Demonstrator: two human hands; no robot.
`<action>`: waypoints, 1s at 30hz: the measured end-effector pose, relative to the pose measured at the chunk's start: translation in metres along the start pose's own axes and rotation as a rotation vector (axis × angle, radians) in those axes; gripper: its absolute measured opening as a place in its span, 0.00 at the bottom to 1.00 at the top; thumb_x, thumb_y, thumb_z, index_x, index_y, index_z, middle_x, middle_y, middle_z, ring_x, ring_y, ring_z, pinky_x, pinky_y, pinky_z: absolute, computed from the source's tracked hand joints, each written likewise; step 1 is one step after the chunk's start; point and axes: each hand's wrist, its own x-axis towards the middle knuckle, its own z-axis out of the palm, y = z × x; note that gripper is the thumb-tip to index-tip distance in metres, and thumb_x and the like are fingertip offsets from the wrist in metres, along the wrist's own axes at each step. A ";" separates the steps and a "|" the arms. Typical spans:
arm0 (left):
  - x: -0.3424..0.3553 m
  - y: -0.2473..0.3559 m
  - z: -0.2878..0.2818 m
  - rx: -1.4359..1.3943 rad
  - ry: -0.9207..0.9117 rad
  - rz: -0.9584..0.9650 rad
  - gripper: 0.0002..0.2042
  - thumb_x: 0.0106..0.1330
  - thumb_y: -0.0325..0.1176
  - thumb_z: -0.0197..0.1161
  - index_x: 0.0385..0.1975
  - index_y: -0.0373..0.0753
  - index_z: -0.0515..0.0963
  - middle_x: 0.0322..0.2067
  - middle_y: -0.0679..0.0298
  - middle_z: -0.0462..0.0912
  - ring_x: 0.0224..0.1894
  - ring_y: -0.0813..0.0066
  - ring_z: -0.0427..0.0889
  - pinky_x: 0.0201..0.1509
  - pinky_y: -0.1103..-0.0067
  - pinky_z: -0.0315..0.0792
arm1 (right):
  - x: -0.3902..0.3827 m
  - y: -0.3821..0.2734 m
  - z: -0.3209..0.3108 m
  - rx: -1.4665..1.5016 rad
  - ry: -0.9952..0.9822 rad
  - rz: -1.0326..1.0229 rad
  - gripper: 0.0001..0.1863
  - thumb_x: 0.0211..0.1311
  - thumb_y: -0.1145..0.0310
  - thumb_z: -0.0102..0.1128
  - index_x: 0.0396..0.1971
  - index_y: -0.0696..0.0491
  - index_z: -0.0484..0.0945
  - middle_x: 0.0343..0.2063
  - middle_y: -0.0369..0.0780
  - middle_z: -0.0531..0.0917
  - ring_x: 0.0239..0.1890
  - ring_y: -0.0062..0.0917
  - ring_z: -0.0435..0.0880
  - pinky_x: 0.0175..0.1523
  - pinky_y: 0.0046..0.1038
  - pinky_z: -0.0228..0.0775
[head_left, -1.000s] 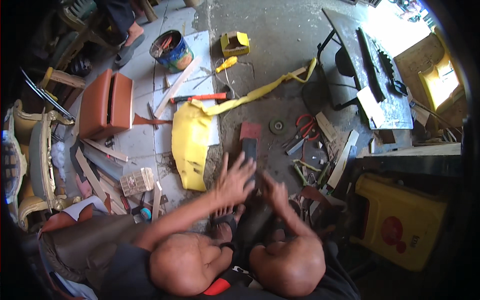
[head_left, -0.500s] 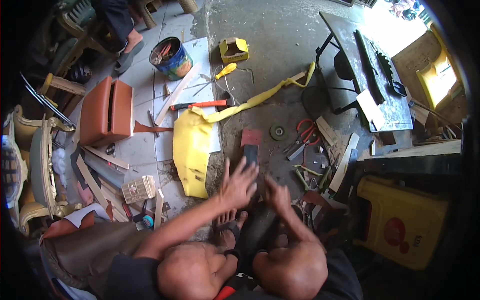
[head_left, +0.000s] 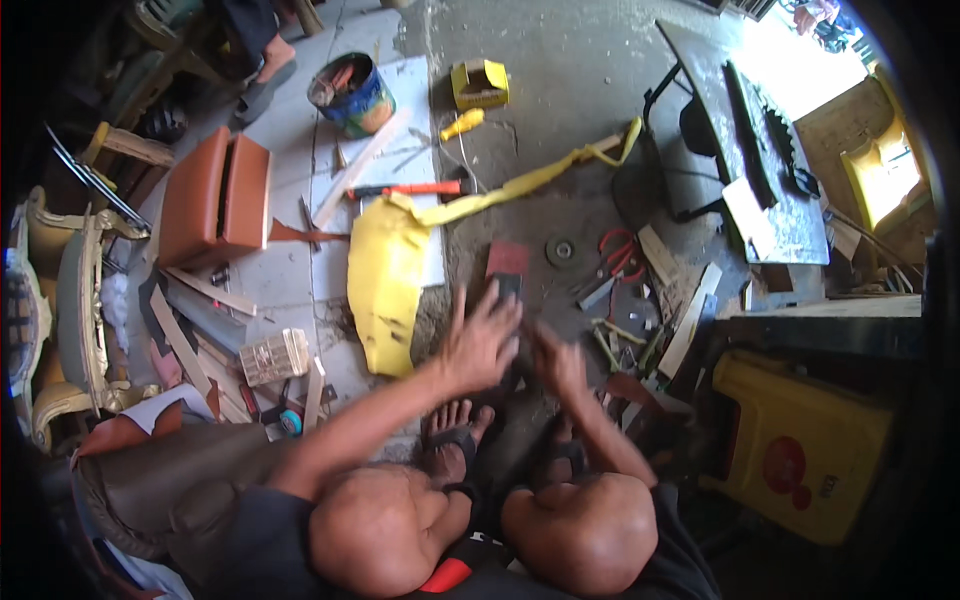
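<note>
My left hand point(head_left: 480, 342) is open, fingers spread over a dark flat bar point(head_left: 508, 283) lying on a red pad point(head_left: 508, 256), between my feet and the yellow sheet. To its right, my blurred right hand point(head_left: 562, 372) is beside the bar’s near end, fingers curled; what they hold is unclear. A yellow sheet point(head_left: 385, 280) with a long twisted strip lies left of the pad. A dark roll point(head_left: 560, 250) and red-handled cutting tools point(head_left: 620, 255) lie to the right.
An orange upholstered piece point(head_left: 196, 200), wood scraps, gilded chair frames point(head_left: 85, 300) and another person’s foot point(head_left: 273, 60) are at left. A bucket point(head_left: 350, 100) and yellow box point(head_left: 480, 84) stand farther off. A metal table point(head_left: 760, 200) and yellow bin point(head_left: 800, 450) are at right.
Both hands remain around the dark bar, slightly shifted and still blurred by motion. The surroundings move up and down a little in view; nothing is visibly set down.
</note>
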 end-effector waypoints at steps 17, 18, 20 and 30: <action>0.001 -0.015 -0.005 0.006 0.014 -0.032 0.30 0.75 0.47 0.53 0.70 0.34 0.70 0.74 0.55 0.69 0.81 0.51 0.52 0.81 0.40 0.35 | 0.018 -0.019 0.002 0.038 0.005 0.029 0.20 0.67 0.67 0.62 0.58 0.47 0.83 0.35 0.57 0.86 0.36 0.57 0.86 0.40 0.53 0.82; 0.018 -0.032 -0.009 0.044 0.033 -0.043 0.29 0.75 0.47 0.52 0.70 0.34 0.71 0.73 0.55 0.70 0.81 0.51 0.52 0.81 0.40 0.35 | 0.048 -0.032 0.000 0.066 0.046 0.028 0.20 0.67 0.66 0.63 0.59 0.42 0.83 0.32 0.58 0.85 0.34 0.59 0.85 0.38 0.54 0.81; 0.008 -0.018 -0.008 0.077 -0.039 -0.053 0.30 0.76 0.49 0.50 0.72 0.35 0.69 0.74 0.56 0.69 0.82 0.52 0.51 0.81 0.40 0.35 | 0.017 -0.022 0.006 0.061 0.012 0.023 0.21 0.66 0.67 0.63 0.59 0.42 0.83 0.33 0.59 0.84 0.34 0.60 0.85 0.39 0.53 0.81; 0.107 -0.072 -0.056 0.019 0.181 -0.170 0.25 0.79 0.47 0.48 0.67 0.39 0.73 0.64 0.54 0.79 0.75 0.42 0.64 0.74 0.34 0.51 | 0.126 -0.014 -0.039 0.042 0.365 -0.125 0.19 0.70 0.64 0.59 0.59 0.46 0.82 0.32 0.56 0.86 0.36 0.55 0.88 0.40 0.49 0.82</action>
